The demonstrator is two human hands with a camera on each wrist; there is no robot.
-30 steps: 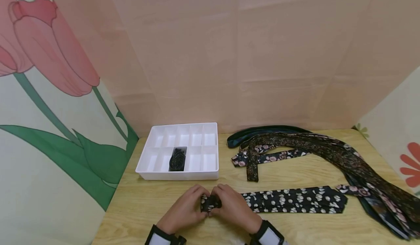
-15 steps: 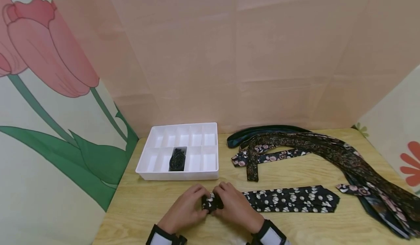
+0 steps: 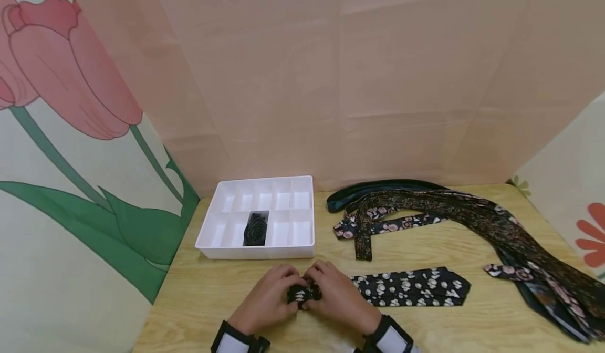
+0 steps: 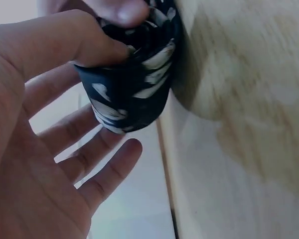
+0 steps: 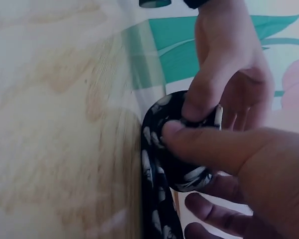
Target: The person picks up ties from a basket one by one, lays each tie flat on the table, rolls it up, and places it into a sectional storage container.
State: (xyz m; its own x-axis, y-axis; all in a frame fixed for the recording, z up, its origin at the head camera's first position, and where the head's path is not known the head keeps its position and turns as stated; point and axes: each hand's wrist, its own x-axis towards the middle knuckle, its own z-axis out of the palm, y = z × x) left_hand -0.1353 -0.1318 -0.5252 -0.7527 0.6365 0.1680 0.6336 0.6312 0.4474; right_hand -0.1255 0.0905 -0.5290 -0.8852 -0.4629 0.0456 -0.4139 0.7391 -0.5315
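A black necktie with white flowers (image 3: 411, 288) lies partly flat, its pointed wide end to the right. Its other part is wound into a roll (image 4: 129, 97) standing on edge at the tabletop. My left hand (image 3: 268, 298) pinches the roll from the left, thumb at the coil's near side and fingers around the far side. From the right, my right hand (image 3: 337, 296) grips the same roll, its thumb (image 5: 204, 142) pressed on the coil's face. The flat length runs out from under the right hand. Both hands cover much of the roll in the head view.
Behind the hands stands a white divided tray (image 3: 255, 253); a rolled dark tie (image 3: 256, 230) fills one front compartment. Several long patterned ties (image 3: 439, 206) lie heaped at the back right, trailing down the right side of the wooden table (image 3: 189, 311).
The flat part of the necktie has shortened, its pointed end sliding left toward my hands as the roll turns between them. The tray and the heaped ties stay put.
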